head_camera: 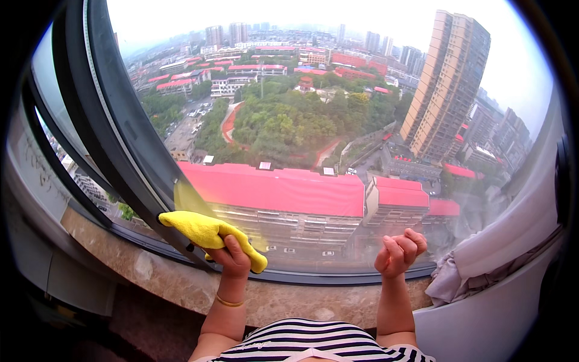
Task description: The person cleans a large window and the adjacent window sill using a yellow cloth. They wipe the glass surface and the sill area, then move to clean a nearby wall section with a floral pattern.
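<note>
My left hand (233, 258) grips a yellow microfiber cloth (199, 225), which is bunched up over the fingers. The cloth lies by the lower left of a large window pane (289, 226), next to its dark frame (140, 181), and a yellow reflection shows in the glass. Whether the cloth touches the pane or the frame, I cannot tell. Near the pane's lower right, my right hand (400, 253) is raised with its fingers curled in, and nothing shows in it. A whitish haze marks the glass to the right of that hand.
A brown marbled stone windowsill (280, 298) runs along the front, between my body and the window track (316, 277). Pale curtain fabric (502, 253) is bunched at the right. At the left, another framed window section (59, 122) meets the wall. Buildings and trees lie far below outside.
</note>
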`<state>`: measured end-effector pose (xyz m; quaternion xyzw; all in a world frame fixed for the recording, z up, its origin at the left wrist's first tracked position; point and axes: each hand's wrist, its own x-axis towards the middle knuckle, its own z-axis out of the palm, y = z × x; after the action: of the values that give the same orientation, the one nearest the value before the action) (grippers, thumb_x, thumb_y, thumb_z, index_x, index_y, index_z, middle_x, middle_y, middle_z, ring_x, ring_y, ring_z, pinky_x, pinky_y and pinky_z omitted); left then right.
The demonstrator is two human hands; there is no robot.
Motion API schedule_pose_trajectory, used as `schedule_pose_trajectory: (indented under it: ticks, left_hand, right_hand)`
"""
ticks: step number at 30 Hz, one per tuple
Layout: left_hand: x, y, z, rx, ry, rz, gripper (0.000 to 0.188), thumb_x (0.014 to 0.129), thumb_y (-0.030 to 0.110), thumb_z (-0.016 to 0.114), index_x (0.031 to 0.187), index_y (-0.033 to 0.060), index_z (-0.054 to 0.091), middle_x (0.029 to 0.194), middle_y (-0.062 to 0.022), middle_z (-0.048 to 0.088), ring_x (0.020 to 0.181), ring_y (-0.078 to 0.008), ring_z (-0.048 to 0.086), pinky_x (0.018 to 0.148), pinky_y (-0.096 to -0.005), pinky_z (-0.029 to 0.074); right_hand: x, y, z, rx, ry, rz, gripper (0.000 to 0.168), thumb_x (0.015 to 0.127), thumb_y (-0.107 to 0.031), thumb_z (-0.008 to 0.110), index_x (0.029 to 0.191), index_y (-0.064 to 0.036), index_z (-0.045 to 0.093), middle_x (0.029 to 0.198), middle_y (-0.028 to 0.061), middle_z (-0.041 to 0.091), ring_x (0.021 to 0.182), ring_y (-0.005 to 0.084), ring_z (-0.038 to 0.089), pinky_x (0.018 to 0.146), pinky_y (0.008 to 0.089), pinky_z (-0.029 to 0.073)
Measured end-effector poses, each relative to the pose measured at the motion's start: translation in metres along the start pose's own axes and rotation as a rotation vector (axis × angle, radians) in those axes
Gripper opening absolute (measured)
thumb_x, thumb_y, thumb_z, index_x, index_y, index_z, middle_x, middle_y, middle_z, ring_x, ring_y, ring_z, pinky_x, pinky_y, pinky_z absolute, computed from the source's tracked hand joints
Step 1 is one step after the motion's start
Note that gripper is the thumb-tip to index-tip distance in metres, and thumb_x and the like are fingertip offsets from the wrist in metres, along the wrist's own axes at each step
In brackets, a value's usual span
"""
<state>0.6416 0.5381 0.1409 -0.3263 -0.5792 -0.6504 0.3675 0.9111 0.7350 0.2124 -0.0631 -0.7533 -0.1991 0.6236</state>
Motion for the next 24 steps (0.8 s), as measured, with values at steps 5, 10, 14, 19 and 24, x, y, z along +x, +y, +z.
schedule_pose_trajectory:
  ticks: [5,10,14,19,24]
  left_hand:
    - [0.011,0.029,0.014,0.139,-0.112,0.084,0.066,0.1,0.023,0.045,0.147,-0.0079,0.011,0.151,-0.0232,0.022,0.138,-0.0315,0.029,0.114,-0.0428,0.021]
    - [0.03,0.078,0.043,0.216,-0.141,0.254,0.074,0.095,0.033,0.053,0.146,-0.0076,0.017,0.15,-0.0333,0.015,0.14,-0.048,0.014,0.112,-0.0559,0.012]
    - [0.026,0.11,0.064,0.292,-0.2,0.358,0.093,0.091,0.051,0.053,0.148,-0.0088,0.01,0.152,-0.0365,0.004,0.139,-0.0574,0.004,0.109,-0.0652,0.007]
    - [0.019,0.147,0.094,0.266,-0.171,0.531,0.072,0.093,0.051,0.051,0.141,0.0002,0.035,0.15,-0.0331,0.016,0.132,-0.0635,0.018,0.1,-0.0754,0.016]
    - [-0.009,0.171,0.118,0.361,-0.296,0.704,0.075,0.091,0.056,0.053,0.14,0.0016,0.036,0.139,-0.0365,0.029,0.125,-0.0638,0.03,0.097,-0.0749,0.021]
  right_hand:
    - [0.002,0.002,0.001,0.037,0.028,0.001,0.017,0.08,-0.01,0.055,0.092,-0.013,0.066,0.091,0.0008,0.056,0.104,0.0248,0.05,0.084,0.0399,0.039]
    - [0.002,-0.001,-0.002,0.119,0.019,0.053,0.018,0.078,-0.005,0.057,0.091,-0.012,0.065,0.09,0.0017,0.059,0.103,0.0245,0.052,0.082,0.0392,0.041]
    - [-0.004,-0.015,-0.014,0.289,-0.021,0.195,0.023,0.077,0.003,0.059,0.097,-0.009,0.062,0.09,0.0056,0.06,0.093,0.0268,0.057,0.079,0.0393,0.046]
    - [-0.029,-0.021,-0.033,0.447,-0.078,0.4,0.02,0.082,0.005,0.054,0.102,-0.001,0.055,0.087,0.0124,0.058,0.08,0.0284,0.056,0.075,0.0384,0.047]
    - [-0.046,-0.014,-0.047,0.508,-0.051,0.597,0.027,0.092,-0.007,0.054,0.118,0.001,0.051,0.088,0.0138,0.059,0.075,0.0212,0.056,0.062,0.0304,0.046]
